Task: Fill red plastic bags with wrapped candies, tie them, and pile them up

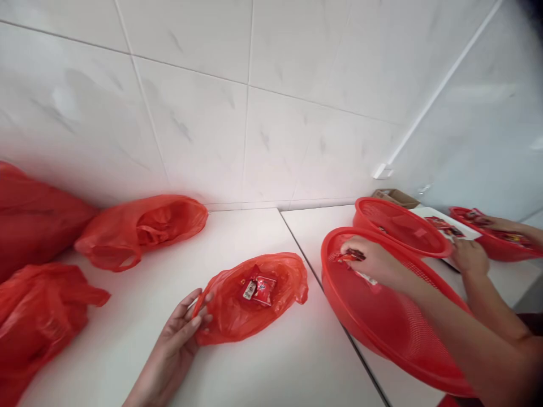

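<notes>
Our left hand (182,328), palm turned up, pinches the red plastic bag (237,322); our right (373,261) bends down over the red mesh basket (382,316), clutching wrapped snacks (354,257)

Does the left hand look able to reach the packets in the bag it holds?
Probably yes: the bag is open and nothing covers the packets, though the left hand would first have to let go of the bag.
</notes>
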Demonstrator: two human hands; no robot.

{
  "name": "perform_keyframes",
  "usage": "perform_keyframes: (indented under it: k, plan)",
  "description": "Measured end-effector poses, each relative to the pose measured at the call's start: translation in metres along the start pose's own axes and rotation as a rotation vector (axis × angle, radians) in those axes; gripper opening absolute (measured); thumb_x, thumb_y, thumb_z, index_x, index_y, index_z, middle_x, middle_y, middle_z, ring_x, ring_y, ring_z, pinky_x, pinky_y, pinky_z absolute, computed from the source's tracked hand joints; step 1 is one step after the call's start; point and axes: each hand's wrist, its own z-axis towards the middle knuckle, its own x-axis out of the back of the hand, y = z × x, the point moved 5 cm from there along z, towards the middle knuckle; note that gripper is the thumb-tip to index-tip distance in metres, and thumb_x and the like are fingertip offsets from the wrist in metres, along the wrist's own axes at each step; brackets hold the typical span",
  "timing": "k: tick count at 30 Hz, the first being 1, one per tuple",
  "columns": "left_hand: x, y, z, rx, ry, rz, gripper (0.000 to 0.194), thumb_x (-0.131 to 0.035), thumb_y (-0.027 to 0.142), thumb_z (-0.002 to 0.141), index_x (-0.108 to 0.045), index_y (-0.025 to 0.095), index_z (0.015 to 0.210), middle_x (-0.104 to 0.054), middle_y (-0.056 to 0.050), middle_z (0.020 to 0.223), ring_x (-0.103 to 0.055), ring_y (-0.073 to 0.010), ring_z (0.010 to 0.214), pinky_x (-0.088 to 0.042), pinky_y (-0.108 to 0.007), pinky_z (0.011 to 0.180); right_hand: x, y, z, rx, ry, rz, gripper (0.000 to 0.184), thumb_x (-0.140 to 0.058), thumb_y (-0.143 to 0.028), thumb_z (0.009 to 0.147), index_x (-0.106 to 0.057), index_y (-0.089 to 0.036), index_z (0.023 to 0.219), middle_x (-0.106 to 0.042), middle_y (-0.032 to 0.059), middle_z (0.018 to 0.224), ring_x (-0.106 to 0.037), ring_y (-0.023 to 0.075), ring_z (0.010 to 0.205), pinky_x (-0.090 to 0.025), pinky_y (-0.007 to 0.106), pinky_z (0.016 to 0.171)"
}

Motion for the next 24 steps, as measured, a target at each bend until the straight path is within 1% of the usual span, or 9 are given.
perform_keyframes:
  k: [5, 8, 10, 13, 15, 17, 20, 22, 24]
  plan:
    - [-0.003, 0.000, -0.001, -0.021, -0.054, -0.034, 0.047, -0.071, 0.019, 0.075, -0.055, 0.027, 0.119, -0.055, -0.006, 0.131, -0.062, -0.0095, 0.077, -0.053, -0.022, 0.075, -0.047, -0.107, 0.005, 0.290, -0.188, -0.066, 0.017, -0.047, -0.011, 0.076, -0.059, -0.023, 0.079, -0.054, -0.0005, 0.091, -0.051, 0.0100, 0.065, -0.041, 0.023, 0.057]
    - [-0.002, 0.000, -0.002, -0.032, -0.078, -0.043, 0.047, -0.070, 0.019, 0.076, -0.054, 0.027, 0.120, -0.054, -0.007, 0.131, -0.062, -0.0093, 0.077, -0.052, -0.022, 0.076, -0.096, -0.144, 0.009, 0.389, -0.388, -0.092, 0.023, -0.044, -0.007, 0.077, -0.059, -0.023, 0.082, -0.052, -0.0009, 0.094, -0.044, 0.0058, 0.053, -0.033, 0.021, 0.046]
    - [-0.001, -0.001, -0.002, -0.026, -0.101, -0.042, 0.047, -0.068, 0.018, 0.078, -0.053, 0.027, 0.121, -0.053, -0.006, 0.132, -0.062, -0.0096, 0.079, -0.051, -0.023, 0.077, -0.131, -0.157, 0.016, 0.491, -0.447, -0.176, 0.025, -0.044, -0.003, 0.075, -0.059, -0.022, 0.079, -0.052, -0.0009, 0.094, -0.042, 0.0057, 0.053, -0.029, 0.021, 0.046]
    - [0.000, -0.001, -0.001, -0.029, -0.126, -0.041, 0.045, -0.065, 0.018, 0.080, -0.051, 0.028, 0.122, -0.051, -0.006, 0.134, -0.062, -0.0094, 0.081, -0.050, -0.023, 0.079, -0.170, -0.161, 0.028, 0.630, -0.523, -0.295, 0.026, -0.047, -0.002, 0.074, -0.062, -0.022, 0.078, -0.053, 0.0005, 0.091, -0.047, 0.0091, 0.063, -0.031, 0.022, 0.052]
    - [0.002, -0.001, -0.001, -0.030, -0.138, -0.045, 0.045, -0.064, 0.018, 0.081, -0.050, 0.029, 0.123, -0.050, -0.006, 0.136, -0.062, -0.0093, 0.082, -0.049, -0.024, 0.080, -0.175, -0.157, 0.034, 0.626, -0.571, -0.313, 0.029, -0.051, -0.003, 0.071, -0.063, -0.024, 0.087, -0.055, 0.0010, 0.092, -0.052, 0.0123, 0.072, -0.033, 0.022, 0.056]
    - [0.002, -0.002, 0.000, -0.023, -0.153, -0.052, 0.046, -0.065, 0.018, 0.081, -0.050, 0.030, 0.123, -0.049, -0.005, 0.138, -0.062, -0.0095, 0.082, -0.048, -0.024, 0.081, -0.164, -0.148, 0.038, 0.532, -0.563, -0.294, 0.030, -0.054, -0.006, 0.071, -0.062, -0.025, 0.093, -0.058, 0.0006, 0.091, -0.055, 0.0145, 0.075, -0.035, 0.023, 0.058]
    - [0.001, -0.001, 0.000, -0.016, -0.160, -0.065, 0.047, -0.065, 0.018, 0.081, -0.050, 0.030, 0.123, -0.049, -0.005, 0.138, -0.062, -0.0096, 0.081, -0.048, -0.025, 0.080, -0.139, -0.127, 0.032, 0.353, -0.523, -0.291, 0.017, -0.051, -0.016, 0.077, -0.061, -0.025, 0.088, -0.061, -0.0010, 0.079, -0.056, 0.0150, 0.067, -0.037, 0.025, 0.057]
    - [0.000, 0.000, 0.001, -0.015, -0.147, -0.074, 0.047, -0.066, 0.018, 0.080, -0.050, 0.029, 0.123, -0.050, -0.006, 0.136, -0.061, -0.0097, 0.080, -0.049, -0.025, 0.079, -0.131, -0.110, 0.017, 0.352, -0.539, -0.346, 0.012, -0.057, -0.024, 0.076, -0.063, -0.025, 0.086, -0.061, -0.0009, 0.076, -0.057, 0.0174, 0.070, -0.040, 0.027, 0.061]
    - [0.000, 0.000, 0.000, -0.014, -0.137, -0.079, 0.048, -0.067, 0.018, 0.080, -0.050, 0.029, 0.124, -0.050, -0.006, 0.136, -0.061, -0.0098, 0.079, -0.049, -0.025, 0.078, -0.133, -0.092, 0.001, 0.459, -0.534, -0.444, 0.031, -0.072, -0.031, 0.063, -0.064, -0.025, 0.093, -0.062, 0.0018, 0.087, -0.056, 0.0234, 0.085, -0.042, 0.033, 0.073]
